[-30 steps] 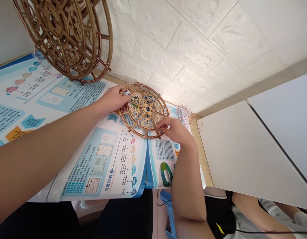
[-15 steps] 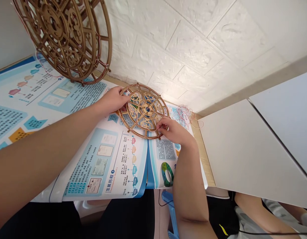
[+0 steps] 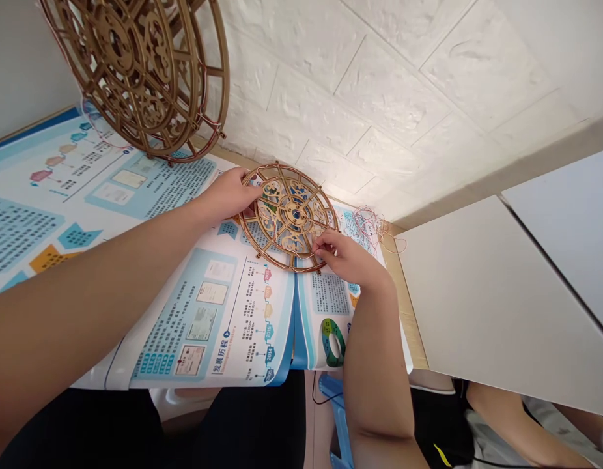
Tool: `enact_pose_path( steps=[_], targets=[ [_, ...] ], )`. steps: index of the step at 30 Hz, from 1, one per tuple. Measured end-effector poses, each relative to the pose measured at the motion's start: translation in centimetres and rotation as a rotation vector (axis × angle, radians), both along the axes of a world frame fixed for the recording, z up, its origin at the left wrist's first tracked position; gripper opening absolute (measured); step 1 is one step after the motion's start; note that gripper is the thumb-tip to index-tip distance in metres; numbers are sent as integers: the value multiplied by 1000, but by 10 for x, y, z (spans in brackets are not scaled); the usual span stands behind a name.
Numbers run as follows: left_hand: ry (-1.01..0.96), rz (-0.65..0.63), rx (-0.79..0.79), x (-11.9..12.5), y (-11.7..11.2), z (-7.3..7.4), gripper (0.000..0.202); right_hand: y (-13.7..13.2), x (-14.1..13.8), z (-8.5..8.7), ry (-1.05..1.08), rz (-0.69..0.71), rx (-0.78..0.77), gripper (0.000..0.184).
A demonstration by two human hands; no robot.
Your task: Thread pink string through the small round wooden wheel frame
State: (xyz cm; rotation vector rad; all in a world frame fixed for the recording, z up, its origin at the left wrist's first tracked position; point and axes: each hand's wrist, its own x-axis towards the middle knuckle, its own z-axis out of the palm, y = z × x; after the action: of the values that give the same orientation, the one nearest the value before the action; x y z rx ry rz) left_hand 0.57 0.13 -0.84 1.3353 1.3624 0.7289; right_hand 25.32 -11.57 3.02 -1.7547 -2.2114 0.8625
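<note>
Here, wooden wheel (image 3: 288, 218), poster (image 3: 223, 286), brick wall (image 3: 360, 85)

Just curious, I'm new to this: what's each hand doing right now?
Left hand: closed, holding the wooden wheel.
Right hand: fingers pinched at the wheel's edge; grip unclear.

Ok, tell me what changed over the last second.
Very little: the whole view drifted slightly right, with no clear move of the things themselves. The left hand still holds the round laser-cut brown wooden wheel at its left rim, and the right hand stays at its lower right edge. The larger brown wooden wheel stays put.
</note>
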Motion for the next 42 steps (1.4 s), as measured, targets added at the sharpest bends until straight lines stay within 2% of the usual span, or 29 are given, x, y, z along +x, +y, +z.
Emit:
enact_pose_path(
  steps=[6,15,27,33,42],
  targets=[
    [-16,-12,8,0,1,-2,33,0,-2,1,5,28,23,17],
    [-38,-4,1,0,-1,1,34,0,3,0,22,-25,-23,14],
    [-18,7,2,0,2,-4,34,-1,0,0,-13,33,-1,12],
    [0,2,4,1,-1,1,32,-2,-2,3,-56,12,-23,14],
    [-13,1,4,1,-4,5,36,-3,-2,5,-12,10,-1,15]
  ],
)
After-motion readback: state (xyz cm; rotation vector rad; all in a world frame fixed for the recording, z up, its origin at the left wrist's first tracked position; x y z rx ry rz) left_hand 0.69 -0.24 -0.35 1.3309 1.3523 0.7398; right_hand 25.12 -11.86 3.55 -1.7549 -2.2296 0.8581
